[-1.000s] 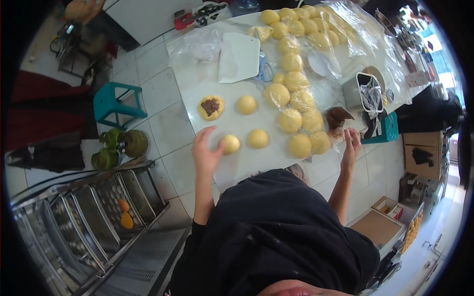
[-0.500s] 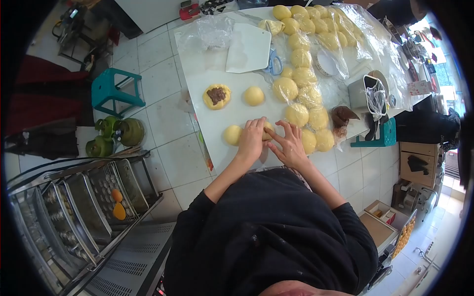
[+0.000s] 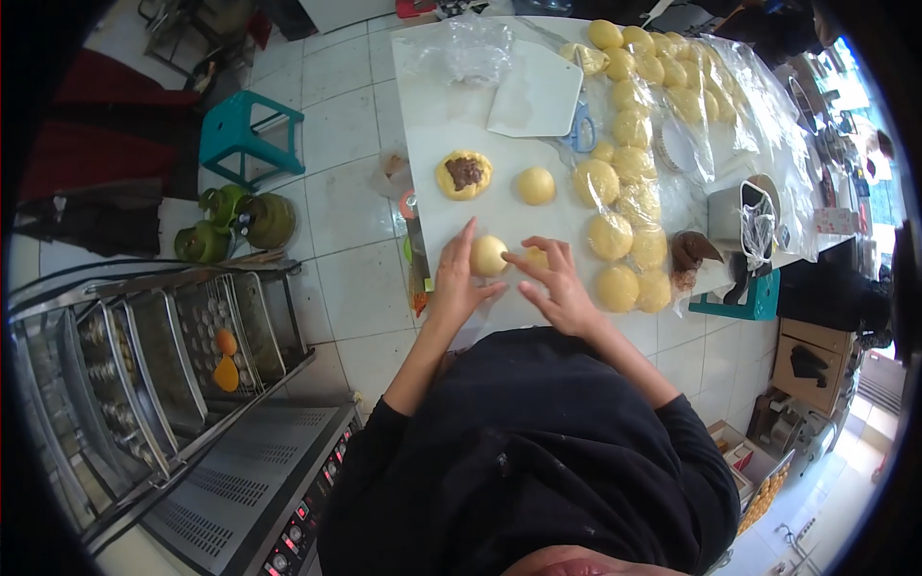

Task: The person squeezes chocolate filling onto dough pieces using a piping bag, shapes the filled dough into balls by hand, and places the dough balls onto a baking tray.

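Observation:
A smooth yellow dough ball [image 3: 489, 256] rests on the white table between my hands. My left hand [image 3: 459, 276] lies along its left side, fingers stretched out and thumb apart. On the other side, my right hand [image 3: 554, 285] has its fingers spread, with the index fingertip at the ball's right edge. Partly covered by the right fingers is another dough ball [image 3: 536, 257]. Farther back sit a single dough ball [image 3: 536, 185] and a flattened dough piece [image 3: 464, 175] topped with brown chocolate-like filling.
Several dough balls [image 3: 617, 288] line the right side, many under plastic sheeting [image 3: 759, 115]. A white board [image 3: 538, 91], blue-handled scissors [image 3: 580, 130] and crumpled plastic [image 3: 471, 48] lie at the back. A brown-filled bag [image 3: 693, 252] sits near a grey container [image 3: 740, 216]. A teal stool [image 3: 252, 139] stands left.
My left hand has left the right-hand dough ball and moved to the far side of the left one. My right hand has shifted left too. The camera view has turned slightly.

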Action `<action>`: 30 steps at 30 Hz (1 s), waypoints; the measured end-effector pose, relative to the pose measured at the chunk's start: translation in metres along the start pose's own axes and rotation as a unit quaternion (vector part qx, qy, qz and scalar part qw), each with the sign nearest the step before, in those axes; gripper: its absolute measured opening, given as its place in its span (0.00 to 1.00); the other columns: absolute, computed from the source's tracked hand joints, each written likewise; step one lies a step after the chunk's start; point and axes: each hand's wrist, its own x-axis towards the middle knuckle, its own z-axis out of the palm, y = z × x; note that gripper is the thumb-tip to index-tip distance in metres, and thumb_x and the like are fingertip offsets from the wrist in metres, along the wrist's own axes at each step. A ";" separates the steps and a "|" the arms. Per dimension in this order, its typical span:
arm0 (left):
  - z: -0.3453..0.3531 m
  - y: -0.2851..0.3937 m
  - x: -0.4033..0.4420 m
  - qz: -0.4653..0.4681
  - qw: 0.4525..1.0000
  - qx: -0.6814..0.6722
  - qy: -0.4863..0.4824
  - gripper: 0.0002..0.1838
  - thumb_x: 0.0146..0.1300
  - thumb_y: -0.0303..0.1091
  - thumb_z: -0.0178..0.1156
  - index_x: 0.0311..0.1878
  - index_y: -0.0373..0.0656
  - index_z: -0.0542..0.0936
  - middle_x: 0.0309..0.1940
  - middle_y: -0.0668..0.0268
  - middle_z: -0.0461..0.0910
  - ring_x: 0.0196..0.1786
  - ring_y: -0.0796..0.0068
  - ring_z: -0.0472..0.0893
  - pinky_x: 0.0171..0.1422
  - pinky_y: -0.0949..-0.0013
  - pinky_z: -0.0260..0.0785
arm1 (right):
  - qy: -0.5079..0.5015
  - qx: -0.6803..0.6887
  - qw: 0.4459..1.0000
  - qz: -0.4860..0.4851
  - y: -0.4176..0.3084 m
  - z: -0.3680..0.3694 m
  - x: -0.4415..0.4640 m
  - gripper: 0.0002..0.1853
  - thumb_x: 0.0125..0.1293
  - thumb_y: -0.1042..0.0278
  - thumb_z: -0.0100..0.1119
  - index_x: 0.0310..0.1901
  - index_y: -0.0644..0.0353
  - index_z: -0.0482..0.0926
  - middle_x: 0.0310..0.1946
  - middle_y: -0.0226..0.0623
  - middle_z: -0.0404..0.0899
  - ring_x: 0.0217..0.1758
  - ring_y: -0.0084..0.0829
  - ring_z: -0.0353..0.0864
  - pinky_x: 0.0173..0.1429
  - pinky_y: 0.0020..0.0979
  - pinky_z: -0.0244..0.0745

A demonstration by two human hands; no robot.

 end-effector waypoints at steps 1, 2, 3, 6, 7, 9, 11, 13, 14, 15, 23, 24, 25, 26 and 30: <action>0.005 0.000 -0.002 -0.007 1.000 -0.026 -0.001 0.49 0.33 0.27 0.69 0.63 0.45 0.54 0.54 0.56 0.65 0.55 0.56 0.65 0.59 0.62 0.59 | 0.004 -0.106 0.994 -0.027 0.001 0.010 0.005 0.21 0.60 0.51 0.47 0.52 0.49 0.70 0.52 0.43 0.59 0.54 0.43 0.55 0.58 0.41 0.51; 0.011 0.001 -0.004 -0.013 0.999 -0.053 -0.001 0.50 0.34 0.27 0.68 0.63 0.45 0.52 0.53 0.57 0.67 0.55 0.57 0.66 0.59 0.62 0.60 | 0.010 -0.211 0.976 -0.054 0.002 0.017 0.009 0.23 0.59 0.49 0.46 0.54 0.48 0.69 0.54 0.43 0.57 0.55 0.44 0.54 0.59 0.42 0.50; 0.015 -0.001 -0.005 -0.009 0.999 -0.039 0.019 0.49 0.36 0.26 0.67 0.63 0.44 0.51 0.50 0.58 0.70 0.53 0.59 0.69 0.57 0.63 0.62 | -0.004 -0.237 0.970 -0.048 0.003 0.020 0.011 0.25 0.57 0.46 0.49 0.55 0.44 0.68 0.58 0.43 0.53 0.57 0.47 0.53 0.59 0.45 0.49; 0.017 -0.004 -0.004 -0.028 0.998 -0.038 0.030 0.49 0.36 0.25 0.67 0.63 0.43 0.51 0.49 0.58 0.71 0.52 0.59 0.70 0.56 0.63 0.63 | -0.025 -0.268 0.961 -0.071 0.004 0.022 0.011 0.25 0.57 0.46 0.50 0.56 0.43 0.67 0.58 0.43 0.53 0.58 0.47 0.52 0.59 0.46 0.49; 0.017 -0.004 -0.003 -0.027 0.998 -0.039 0.029 0.49 0.36 0.25 0.67 0.63 0.43 0.51 0.49 0.58 0.71 0.52 0.59 0.70 0.56 0.63 0.63 | -0.024 -0.269 0.960 -0.069 0.003 0.021 0.009 0.25 0.57 0.46 0.50 0.56 0.43 0.67 0.58 0.43 0.53 0.58 0.47 0.52 0.59 0.46 0.49; 0.017 -0.001 -0.003 -0.036 0.999 -0.006 0.017 0.48 0.36 0.24 0.66 0.63 0.43 0.51 0.48 0.59 0.72 0.51 0.59 0.70 0.56 0.63 0.62 | -0.046 -0.281 0.956 -0.070 0.000 0.017 0.003 0.24 0.56 0.46 0.50 0.54 0.43 0.69 0.58 0.42 0.54 0.59 0.47 0.52 0.59 0.46 0.48; 0.017 -0.004 -0.003 -0.024 1.000 0.000 0.014 0.48 0.36 0.25 0.67 0.63 0.44 0.52 0.49 0.59 0.71 0.51 0.59 0.70 0.56 0.63 0.62 | -0.042 -0.269 0.960 -0.065 -0.002 0.005 -0.004 0.23 0.56 0.47 0.52 0.52 0.44 0.71 0.58 0.41 0.55 0.58 0.45 0.53 0.58 0.45 0.49; 0.017 -0.006 -0.002 -0.008 1.000 0.003 0.009 0.48 0.35 0.25 0.67 0.63 0.44 0.53 0.49 0.58 0.71 0.51 0.59 0.69 0.57 0.63 0.62 | -0.035 -0.261 0.963 -0.058 -0.001 -0.013 -0.012 0.21 0.55 0.48 0.53 0.50 0.46 0.73 0.57 0.41 0.55 0.58 0.44 0.54 0.57 0.44 0.51; 0.016 -0.007 -0.002 -0.013 1.000 0.008 0.004 0.48 0.34 0.26 0.68 0.62 0.44 0.54 0.50 0.58 0.69 0.52 0.58 0.69 0.57 0.62 0.61 | 0.027 -0.242 0.970 -0.009 0.001 -0.025 -0.017 0.19 0.54 0.51 0.55 0.48 0.47 0.75 0.56 0.41 0.58 0.57 0.43 0.55 0.57 0.43 0.51; 0.017 -0.007 -0.001 -0.014 1.000 0.008 -0.006 0.48 0.33 0.27 0.69 0.62 0.44 0.55 0.51 0.57 0.68 0.52 0.58 0.68 0.57 0.62 0.60 | 0.095 -0.227 0.968 0.044 0.005 -0.039 -0.024 0.18 0.54 0.54 0.57 0.46 0.48 0.76 0.54 0.41 0.61 0.57 0.42 0.56 0.57 0.43 0.52; 0.007 0.007 0.010 0.035 0.998 0.049 0.031 0.43 0.39 0.33 0.68 0.60 0.42 0.58 0.54 0.54 0.64 0.56 0.55 0.64 0.57 0.58 0.59 | 0.573 -0.304 0.721 0.244 0.093 -0.147 -0.121 0.23 0.48 0.54 0.64 0.46 0.53 0.76 0.45 0.38 0.71 0.51 0.36 0.65 0.57 0.34 0.55; 0.001 0.014 0.014 0.033 0.996 0.063 0.055 0.40 0.43 0.34 0.66 0.60 0.41 0.59 0.54 0.54 0.63 0.56 0.54 0.64 0.56 0.57 0.59 | 0.563 -0.300 0.724 0.261 0.103 -0.148 -0.127 0.24 0.46 0.51 0.65 0.45 0.52 0.77 0.46 0.38 0.70 0.53 0.38 0.63 0.57 0.37 0.53; -0.002 0.017 0.018 0.037 0.996 0.063 0.054 0.40 0.43 0.34 0.66 0.60 0.41 0.59 0.54 0.54 0.63 0.56 0.54 0.64 0.56 0.57 0.59 | 0.552 -0.295 0.729 0.276 0.111 -0.148 -0.130 0.25 0.43 0.49 0.66 0.44 0.50 0.78 0.47 0.38 0.68 0.55 0.40 0.60 0.57 0.40 0.51; -0.005 0.019 0.023 0.029 0.996 0.049 0.065 0.36 0.46 0.33 0.63 0.59 0.40 0.59 0.54 0.55 0.64 0.56 0.55 0.64 0.56 0.57 0.59 | 0.555 -0.293 0.728 0.276 0.118 -0.146 -0.130 0.25 0.43 0.49 0.66 0.44 0.50 0.78 0.47 0.38 0.68 0.55 0.40 0.60 0.57 0.40 0.51; -0.014 0.027 0.035 0.040 0.992 0.052 0.103 0.28 0.53 0.28 0.56 0.59 0.40 0.60 0.51 0.55 0.66 0.55 0.58 0.66 0.54 0.58 0.60 | 0.563 -0.269 0.698 0.351 0.126 -0.138 -0.116 0.21 0.42 0.46 0.66 0.35 0.50 0.82 0.47 0.35 0.69 0.55 0.41 0.59 0.56 0.47 0.51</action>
